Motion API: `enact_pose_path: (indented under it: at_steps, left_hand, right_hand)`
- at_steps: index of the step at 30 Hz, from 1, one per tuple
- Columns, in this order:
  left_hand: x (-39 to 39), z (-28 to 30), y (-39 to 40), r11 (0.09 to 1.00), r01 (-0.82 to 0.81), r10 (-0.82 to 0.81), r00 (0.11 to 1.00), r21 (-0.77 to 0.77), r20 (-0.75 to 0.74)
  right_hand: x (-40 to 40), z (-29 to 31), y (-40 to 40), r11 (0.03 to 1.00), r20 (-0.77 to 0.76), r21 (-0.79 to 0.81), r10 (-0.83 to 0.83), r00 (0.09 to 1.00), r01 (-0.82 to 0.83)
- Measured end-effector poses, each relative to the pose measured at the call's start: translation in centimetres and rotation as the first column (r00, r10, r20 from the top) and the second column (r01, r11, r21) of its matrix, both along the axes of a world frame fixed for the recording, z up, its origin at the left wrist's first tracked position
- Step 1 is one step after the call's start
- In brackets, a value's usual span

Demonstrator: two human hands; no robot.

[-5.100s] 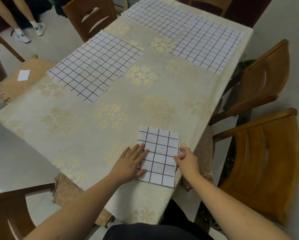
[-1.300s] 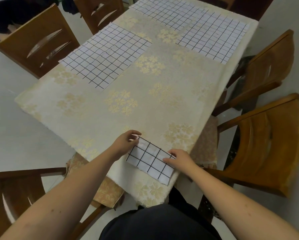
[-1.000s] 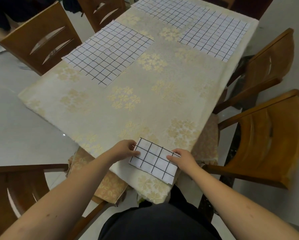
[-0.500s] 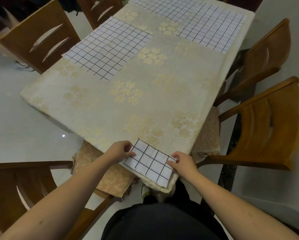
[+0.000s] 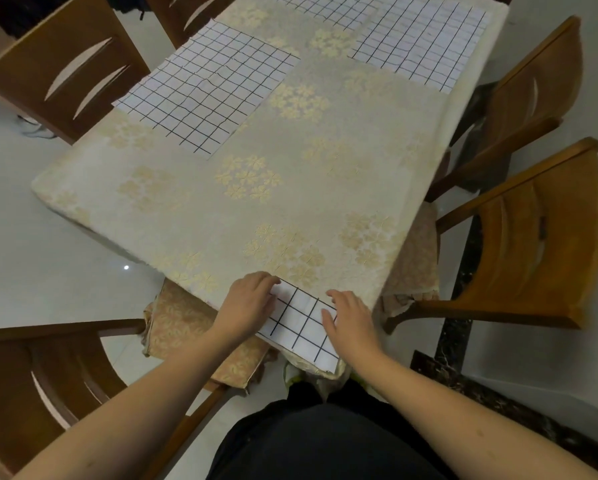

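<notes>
A small folded white cloth with a black grid [image 5: 299, 329] lies on the near corner of the table [image 5: 221, 216], which wears a cream flowered tablecloth. My left hand [image 5: 249, 303] covers the cloth's left end, fingers curled over its far edge. My right hand [image 5: 349, 318] lies flat on the right end and presses it down. The near right corner of the cloth reaches the table's edge, just above my dark trousers.
Larger grid cloths lie spread flat at the middle left [image 5: 207, 95], the far right [image 5: 422, 43] and the far end [image 5: 325, 5]. Wooden chairs stand to the right [image 5: 533, 254], [image 5: 533, 81], the left [image 5: 58, 67] and near left [image 5: 31, 382]. A flowered seat cushion [image 5: 186, 327] sits below the table's corner.
Five seconds ago the cloth was a larger rectangle; now it is folded smaller and narrower. In the last second both hands have moved inward onto it, and the view has shifted closer.
</notes>
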State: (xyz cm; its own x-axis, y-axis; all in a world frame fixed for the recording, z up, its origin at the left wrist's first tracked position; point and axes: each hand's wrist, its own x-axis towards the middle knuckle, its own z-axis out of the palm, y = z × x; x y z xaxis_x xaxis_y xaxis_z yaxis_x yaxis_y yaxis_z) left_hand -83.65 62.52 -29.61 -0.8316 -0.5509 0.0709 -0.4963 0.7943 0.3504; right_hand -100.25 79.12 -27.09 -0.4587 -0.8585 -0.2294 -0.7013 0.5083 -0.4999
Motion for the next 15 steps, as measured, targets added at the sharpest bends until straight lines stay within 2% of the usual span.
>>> enact_pose_path:
  at_steps: [3,5,10,15]
  left_hand:
    - [0.4,-1.3,1.2,0.985,0.167,-0.16,0.98,-0.054,0.116]
    - [1.0,-1.9,2.0,0.973,0.228,-0.214,0.954,-0.043,0.212]
    - [1.6,-2.4,2.3,0.978,0.208,-0.195,0.93,-0.008,0.312]
    - [1.9,-2.4,1.4,0.985,0.174,-0.164,0.915,0.005,0.37]
  right_hand:
    - [2.5,-1.3,-0.5,0.977,-0.081,0.053,0.21,0.974,-0.207]
    - [3.3,-2.6,-0.4,0.95,-0.126,0.132,0.298,0.946,-0.282]
    - [2.0,-4.9,1.5,0.878,-0.166,0.234,0.46,0.872,-0.418]
    - [0.0,-4.4,2.9,0.858,-0.192,0.267,0.494,0.848,-0.439]
